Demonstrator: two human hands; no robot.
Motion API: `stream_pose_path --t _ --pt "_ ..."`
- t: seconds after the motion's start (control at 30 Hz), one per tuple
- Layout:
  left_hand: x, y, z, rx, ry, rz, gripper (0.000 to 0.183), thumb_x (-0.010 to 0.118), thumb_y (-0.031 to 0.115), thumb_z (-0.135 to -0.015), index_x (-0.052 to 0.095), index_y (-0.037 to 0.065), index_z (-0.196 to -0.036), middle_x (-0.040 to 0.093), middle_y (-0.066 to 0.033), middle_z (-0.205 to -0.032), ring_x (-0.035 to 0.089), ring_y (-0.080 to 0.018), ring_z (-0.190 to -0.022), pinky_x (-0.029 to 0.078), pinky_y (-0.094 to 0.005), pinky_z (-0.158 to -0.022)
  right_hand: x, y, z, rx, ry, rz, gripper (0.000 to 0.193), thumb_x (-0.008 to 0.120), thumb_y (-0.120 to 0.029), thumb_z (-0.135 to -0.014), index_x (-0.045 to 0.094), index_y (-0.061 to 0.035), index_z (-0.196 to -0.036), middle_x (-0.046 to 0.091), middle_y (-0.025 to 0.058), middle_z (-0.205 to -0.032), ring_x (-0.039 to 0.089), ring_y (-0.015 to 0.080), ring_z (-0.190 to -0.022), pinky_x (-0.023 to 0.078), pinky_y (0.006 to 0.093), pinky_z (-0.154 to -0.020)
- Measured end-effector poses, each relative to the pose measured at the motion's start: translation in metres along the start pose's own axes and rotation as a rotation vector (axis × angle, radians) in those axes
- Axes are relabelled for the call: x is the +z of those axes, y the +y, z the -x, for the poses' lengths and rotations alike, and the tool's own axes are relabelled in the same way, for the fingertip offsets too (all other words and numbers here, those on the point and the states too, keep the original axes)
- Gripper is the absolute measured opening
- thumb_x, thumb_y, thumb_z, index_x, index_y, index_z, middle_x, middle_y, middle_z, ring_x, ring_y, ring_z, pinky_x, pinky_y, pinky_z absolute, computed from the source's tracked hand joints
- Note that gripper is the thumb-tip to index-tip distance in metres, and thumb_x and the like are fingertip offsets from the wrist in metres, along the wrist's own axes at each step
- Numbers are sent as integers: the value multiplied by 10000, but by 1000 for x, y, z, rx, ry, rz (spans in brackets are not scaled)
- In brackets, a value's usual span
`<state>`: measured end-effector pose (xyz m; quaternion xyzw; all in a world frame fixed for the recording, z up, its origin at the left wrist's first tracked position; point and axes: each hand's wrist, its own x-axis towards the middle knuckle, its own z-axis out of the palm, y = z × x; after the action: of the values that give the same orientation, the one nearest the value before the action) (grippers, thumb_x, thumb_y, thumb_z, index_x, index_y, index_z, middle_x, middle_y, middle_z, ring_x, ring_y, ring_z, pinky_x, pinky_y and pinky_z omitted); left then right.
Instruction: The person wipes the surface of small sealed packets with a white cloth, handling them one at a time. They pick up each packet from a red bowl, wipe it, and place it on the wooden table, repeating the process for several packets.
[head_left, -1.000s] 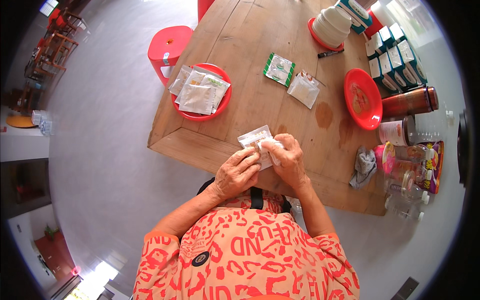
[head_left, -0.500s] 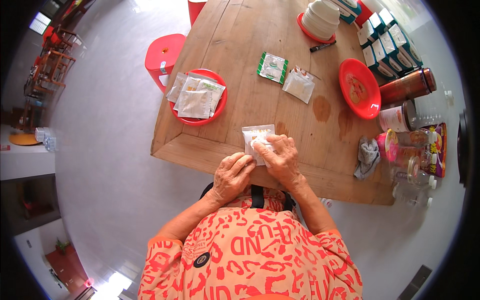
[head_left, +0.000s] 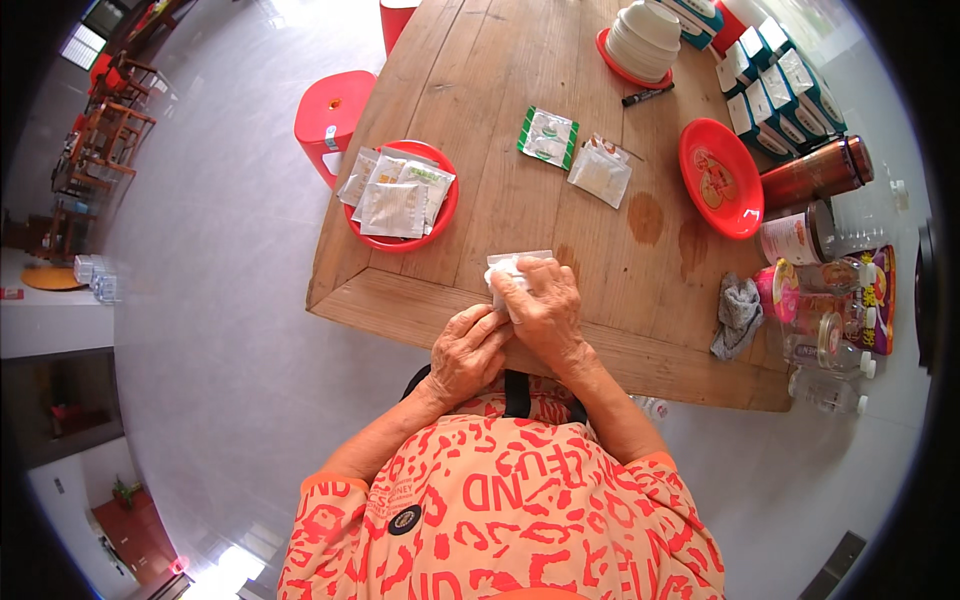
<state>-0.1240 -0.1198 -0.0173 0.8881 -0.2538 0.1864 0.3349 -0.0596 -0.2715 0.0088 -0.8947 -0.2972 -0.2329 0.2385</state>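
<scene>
A small clear packet [head_left: 536, 254] lies at the near edge of the wooden table [head_left: 480, 180], mostly covered by my hands. My left hand [head_left: 465, 352] has its fingers closed on the packet's lower left edge. My right hand [head_left: 548, 310] presses a crumpled white tissue [head_left: 501, 270] onto the packet's upper left part, fingers bent over it. Left of them, a red bowl [head_left: 450, 212] holds several similar flat packets [head_left: 392, 208]. Farther off lie a green-edged packet [head_left: 548, 137] and a pale packet [head_left: 602, 176].
A red oval plate [head_left: 740, 205], a grey cloth [head_left: 738, 315], a copper-coloured flask [head_left: 822, 172] and several clear bottles [head_left: 828, 390] line the right side. Stacked white bowls [head_left: 645, 40], a black marker [head_left: 648, 95] and tissue boxes [head_left: 785, 100] are farther back. A red stool [head_left: 335, 105] stands left.
My right hand has slid the tissue up and left over the packet, hiding its yellow print. My left hand stays at the packet's lower edge.
</scene>
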Motion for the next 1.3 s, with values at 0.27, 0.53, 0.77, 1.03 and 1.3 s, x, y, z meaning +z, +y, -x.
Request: stream_pose_path --t 0.27,0.53,0.77,1.03,1.3 --pt "-1 3 -3 -24 8 10 317 634 19 -681 692 34 -992 644 -78 -1080 587 -269 -1082 465 -389 -967 7 7 -5 86 -110 122 293 681 -173 -709 705 -176 -1002 581 54 -1000 548 240 -941 418 405 -726" --pt "-3 10 -12 -76 67 50 184 713 51 -739 684 53 -920 645 -61 -1013 591 -253 -1009 479 -375 -894 -2 28 3 290 -77 225 299 675 -137 -726 702 -180 -1020 584 68 -1021 560 238 -928 431 403 -716" --pt "7 5 -18 -214 140 108 169 767 55 -706 636 54 -813 626 -58 -915 570 -263 -896 465 -380 -809 -13 2 3 12 -56 32 306 667 -159 -719 689 -138 -1024 593 92 -1012 562 253 -935 420 400 -721" --pt "3 8 -43 -493 206 32 332 834 168 -626 615 57 -850 550 -92 -1033 507 -277 -994 428 -430 -862 -12 30 23 300 -30 175 338 660 -100 -734 687 -135 -1068 573 79 -1040 559 258 -939 425 401 -752" --pt "11 2 -63 -580 -25 173 295 789 182 -728 573 49 -879 569 -88 -917 543 -251 -860 470 -405 -788 -14 32 30 335 33 86 444 684 -22 -676 677 -128 -1107 566 86 -1057 566 269 -988 446 404 -812"
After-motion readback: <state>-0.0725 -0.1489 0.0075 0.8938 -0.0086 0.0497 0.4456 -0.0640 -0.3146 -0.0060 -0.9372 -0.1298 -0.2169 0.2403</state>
